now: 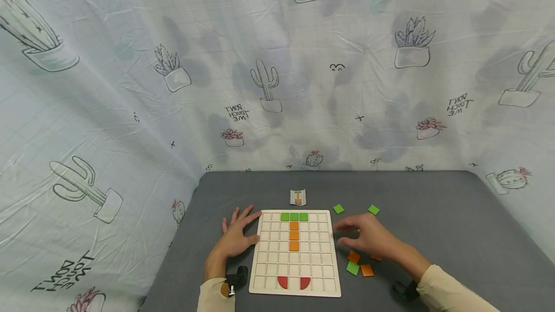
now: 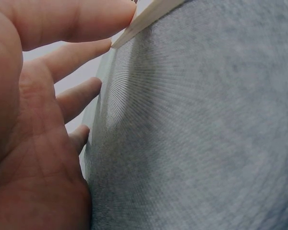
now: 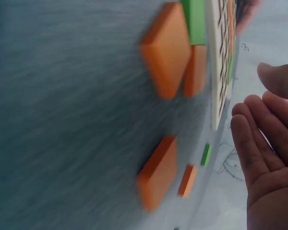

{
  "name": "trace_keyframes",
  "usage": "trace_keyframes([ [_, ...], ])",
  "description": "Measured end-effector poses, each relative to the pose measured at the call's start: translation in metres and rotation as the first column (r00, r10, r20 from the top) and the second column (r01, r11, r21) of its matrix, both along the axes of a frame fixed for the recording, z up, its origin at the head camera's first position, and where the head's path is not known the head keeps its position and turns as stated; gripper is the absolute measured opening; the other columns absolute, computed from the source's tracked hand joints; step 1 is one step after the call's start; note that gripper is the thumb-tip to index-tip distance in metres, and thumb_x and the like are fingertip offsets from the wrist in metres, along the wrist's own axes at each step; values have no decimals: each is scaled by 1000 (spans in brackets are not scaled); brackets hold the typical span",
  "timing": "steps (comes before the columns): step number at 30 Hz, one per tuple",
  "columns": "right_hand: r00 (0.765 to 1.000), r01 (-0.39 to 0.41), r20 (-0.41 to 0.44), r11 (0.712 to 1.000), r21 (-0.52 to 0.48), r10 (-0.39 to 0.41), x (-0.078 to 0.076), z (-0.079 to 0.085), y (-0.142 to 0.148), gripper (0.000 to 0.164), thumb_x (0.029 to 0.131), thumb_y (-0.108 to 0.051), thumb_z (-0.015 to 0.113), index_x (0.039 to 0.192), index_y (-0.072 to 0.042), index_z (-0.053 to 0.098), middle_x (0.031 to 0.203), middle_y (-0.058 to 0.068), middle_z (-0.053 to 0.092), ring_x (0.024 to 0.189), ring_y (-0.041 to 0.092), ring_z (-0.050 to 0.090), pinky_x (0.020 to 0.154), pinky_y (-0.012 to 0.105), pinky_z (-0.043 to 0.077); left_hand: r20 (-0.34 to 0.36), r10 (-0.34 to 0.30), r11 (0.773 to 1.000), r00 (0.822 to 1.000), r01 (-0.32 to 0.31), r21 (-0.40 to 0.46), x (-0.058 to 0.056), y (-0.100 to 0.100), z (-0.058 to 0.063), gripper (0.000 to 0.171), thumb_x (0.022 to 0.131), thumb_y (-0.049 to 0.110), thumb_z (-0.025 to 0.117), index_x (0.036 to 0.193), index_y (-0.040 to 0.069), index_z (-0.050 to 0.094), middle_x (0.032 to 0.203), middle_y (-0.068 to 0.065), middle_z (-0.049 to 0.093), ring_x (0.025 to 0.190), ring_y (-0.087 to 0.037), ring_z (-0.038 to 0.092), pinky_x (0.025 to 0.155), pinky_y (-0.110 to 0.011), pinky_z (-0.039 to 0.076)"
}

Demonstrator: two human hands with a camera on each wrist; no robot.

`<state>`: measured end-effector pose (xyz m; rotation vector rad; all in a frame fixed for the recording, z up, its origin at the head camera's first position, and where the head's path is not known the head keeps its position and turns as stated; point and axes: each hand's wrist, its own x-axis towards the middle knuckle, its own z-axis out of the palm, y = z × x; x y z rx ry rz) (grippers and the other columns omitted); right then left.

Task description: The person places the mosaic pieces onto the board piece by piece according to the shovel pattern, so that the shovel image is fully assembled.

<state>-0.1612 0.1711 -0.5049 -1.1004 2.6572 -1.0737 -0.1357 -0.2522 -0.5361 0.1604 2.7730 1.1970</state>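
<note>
While splayed left fingers point(image 1: 252, 217) touch board point(image 1: 272, 257), right fingers point(image 1: 348, 221) loose, grey tabletop point(image 1: 425, 206), printed cloth point(image 1: 342, 90)

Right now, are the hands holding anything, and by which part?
Nothing is held. The left hand only touches the edge of the board; the right hand has nothing between its fingers.

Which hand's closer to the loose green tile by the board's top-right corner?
Right. The right hand is just on the near side of that green tile; the left hand is across the board, at its left edge.
</note>
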Motion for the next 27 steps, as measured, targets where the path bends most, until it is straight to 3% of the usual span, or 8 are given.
trace_keyframes([
  [17,984,77,-158,996,-35,-82,35,-3,66,36,86,-23,95,119,-13,83,110,-1,85,96,10,81,79,31,65,4,-9,1000,1000,9,9,1,-1,-1,70,92,10,81,158,18,61,179,-18,33,169,-54,4,124,-79,-14],
  [27,974,198,-110,980,-20,-199,49,-8,80,36,85,-25,96,116,-15,84,111,-4,85,98,1,78,81,27,65,-2,2,1000,1000,-2,-3,0,-1,-1,70,91,10,82,157,18,62,178,-18,34,168,-54,6,125,-79,-13],
])
